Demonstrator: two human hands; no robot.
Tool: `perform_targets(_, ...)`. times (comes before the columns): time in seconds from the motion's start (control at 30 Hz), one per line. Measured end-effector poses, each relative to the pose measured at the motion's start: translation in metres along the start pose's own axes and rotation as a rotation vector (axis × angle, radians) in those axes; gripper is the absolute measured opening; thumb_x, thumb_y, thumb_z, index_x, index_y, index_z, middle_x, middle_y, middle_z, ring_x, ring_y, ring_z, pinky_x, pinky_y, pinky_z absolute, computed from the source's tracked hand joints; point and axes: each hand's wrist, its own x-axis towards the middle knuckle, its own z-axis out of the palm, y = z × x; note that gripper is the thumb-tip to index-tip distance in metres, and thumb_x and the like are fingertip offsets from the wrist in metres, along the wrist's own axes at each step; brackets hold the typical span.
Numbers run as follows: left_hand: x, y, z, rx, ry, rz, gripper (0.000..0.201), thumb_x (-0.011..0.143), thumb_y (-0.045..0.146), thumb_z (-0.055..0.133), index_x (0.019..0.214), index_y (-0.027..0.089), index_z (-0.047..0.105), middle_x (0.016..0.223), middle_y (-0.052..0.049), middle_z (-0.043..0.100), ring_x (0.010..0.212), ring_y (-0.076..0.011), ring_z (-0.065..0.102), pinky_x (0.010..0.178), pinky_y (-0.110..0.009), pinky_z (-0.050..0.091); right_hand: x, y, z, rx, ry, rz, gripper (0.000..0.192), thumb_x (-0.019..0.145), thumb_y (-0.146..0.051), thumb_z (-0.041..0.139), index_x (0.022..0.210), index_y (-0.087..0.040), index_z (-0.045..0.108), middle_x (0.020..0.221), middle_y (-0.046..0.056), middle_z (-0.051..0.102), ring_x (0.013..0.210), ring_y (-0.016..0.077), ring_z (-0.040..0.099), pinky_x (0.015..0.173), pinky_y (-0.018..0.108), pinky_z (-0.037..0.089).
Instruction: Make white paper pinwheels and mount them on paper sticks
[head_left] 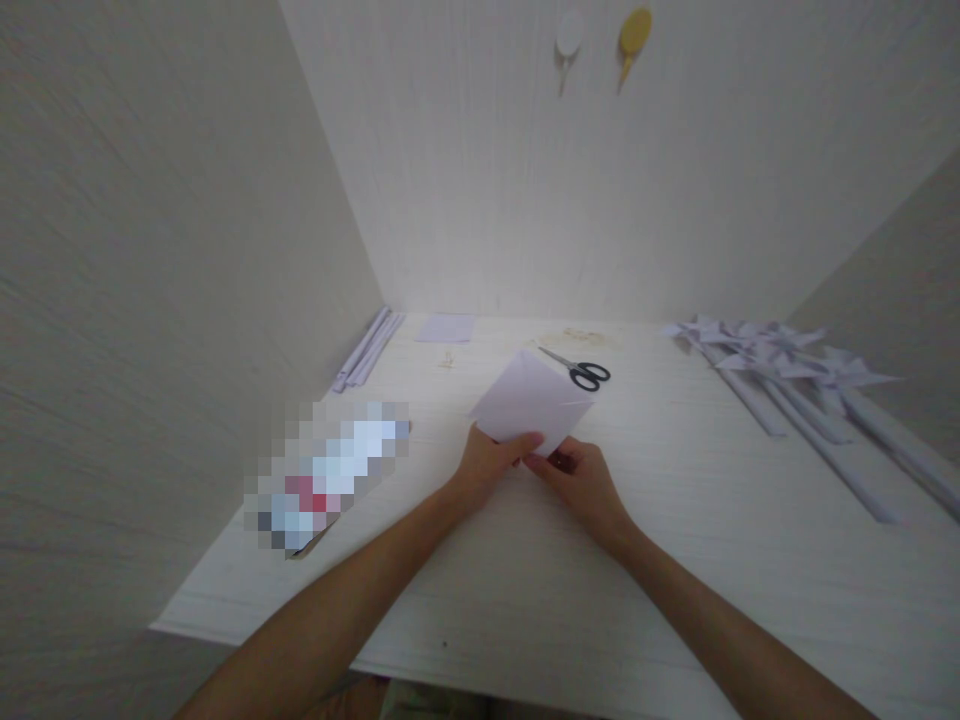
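A square of white paper (529, 395) is held up over the middle of the table, one corner pointing away from me. My left hand (491, 462) grips its near left side, the thumb lying on top of the sheet. At the near corner, my right hand (581, 478) pinches the paper between thumb and fingers. Faint crease lines show on the sheet. Just beyond its right edge lie black-handled scissors (583, 372), apart from both hands. The fingers under the paper are hidden.
Paper pinwheels on rolled sticks (787, 365) lie at the right. Rolled paper sticks (369, 350) and a flat paper sheet (445, 328) are at the back left. A pixelated object (337, 475) rests at left. White and yellow hooks (634, 35) hang on the wall.
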Motion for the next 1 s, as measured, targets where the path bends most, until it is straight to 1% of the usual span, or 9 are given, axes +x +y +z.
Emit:
perform_targets(0.17,0.002,0.001,-0.002,0.033,0.041,0.001,0.028,0.052,0.035,0.069,0.056,0.013,0.053,0.048,0.003,0.048,0.04,-0.0057,0.037,0.039,-0.02,0.03,0.0,0.0,-0.001,0.116,0.03,0.005,0.014,0.067,-0.029,0.058,0.071,-0.016,0.062,0.066,0.002,0.062,0.058,0.0152,0.054,0.056,0.027,0.041)
perform_targets(0.27,0.006,0.001,-0.005,0.039,0.092,0.003,0.03,0.052,0.037,0.068,0.05,0.013,0.051,0.043,0.004,0.045,0.039,-0.0058,0.037,0.039,-0.02,0.028,0.0,-0.001,-0.001,0.155,0.042,0.03,0.014,0.064,-0.028,0.06,0.072,-0.016,0.062,0.068,0.003,0.063,0.062,0.0168,0.056,0.059,0.029,0.043)
perform_targets(0.4,0.01,0.001,-0.009,0.007,0.155,0.005,0.028,0.051,0.036,0.069,0.053,0.013,0.053,0.044,0.004,0.046,0.04,-0.0059,0.037,0.04,-0.02,0.028,0.0,-0.003,-0.001,0.146,0.069,0.03,0.013,0.064,-0.029,0.06,0.067,-0.016,0.06,0.064,0.001,0.06,0.058,0.0151,0.053,0.054,0.027,0.041)
perform_targets(0.5,0.012,0.002,-0.011,-0.015,0.17,0.013,0.028,0.051,0.036,0.068,0.052,0.013,0.053,0.044,0.004,0.046,0.041,-0.0065,0.038,0.041,-0.02,0.029,0.001,-0.001,-0.002,0.1,0.113,0.036,0.016,0.064,-0.031,0.06,0.058,-0.016,0.055,0.054,-0.001,0.054,0.049,0.0113,0.045,0.045,0.024,0.035)
perform_targets(0.67,0.012,0.001,-0.013,-0.047,0.158,0.025,0.026,0.053,0.035,0.067,0.054,0.012,0.055,0.048,0.002,0.049,0.045,-0.0072,0.041,0.043,-0.02,0.029,0.001,0.001,-0.002,0.138,0.181,0.078,0.023,0.064,-0.033,0.061,0.053,-0.017,0.047,0.043,-0.006,0.039,0.041,0.0077,0.035,0.039,0.021,0.025)
perform_targets(0.77,0.013,-0.001,-0.014,-0.056,0.142,0.016,0.025,0.055,0.035,0.067,0.057,0.012,0.058,0.052,0.001,0.053,0.048,-0.008,0.044,0.044,-0.02,0.031,0.001,0.0,-0.003,0.217,0.24,0.113,0.025,0.064,-0.033,0.061,0.054,-0.018,0.044,0.042,-0.007,0.038,0.04,0.0066,0.033,0.038,0.02,0.023)
perform_targets(0.87,0.012,-0.002,-0.013,-0.065,0.125,0.0,0.024,0.055,0.034,0.067,0.058,0.011,0.059,0.052,0.0,0.055,0.048,-0.0089,0.047,0.046,-0.021,0.035,0.001,-0.003,-0.005,0.275,0.293,0.129,0.023,0.065,-0.034,0.06,0.058,-0.017,0.046,0.041,-0.007,0.037,0.039,0.0056,0.031,0.037,0.02,0.022)
perform_targets(0.93,0.011,-0.002,-0.011,-0.093,0.072,-0.017,0.023,0.055,0.032,0.068,0.061,0.011,0.061,0.055,-0.002,0.059,0.051,-0.0109,0.051,0.052,-0.024,0.04,0.001,-0.004,-0.006,0.303,0.341,0.122,0.022,0.066,-0.035,0.06,0.06,-0.017,0.048,0.04,-0.008,0.036,0.038,0.0051,0.03,0.036,0.019,0.021)
perform_targets(1.0,0.008,-0.001,-0.009,-0.147,-0.011,-0.033,0.024,0.055,0.029,0.068,0.07,0.01,0.063,0.065,-0.005,0.063,0.059,-0.0144,0.057,0.062,-0.028,0.044,0.001,-0.004,-0.007,0.343,0.395,0.102,0.021,0.067,-0.034,0.06,0.061,-0.018,0.048,0.039,-0.008,0.035,0.037,0.0047,0.029,0.036,0.019,0.02)
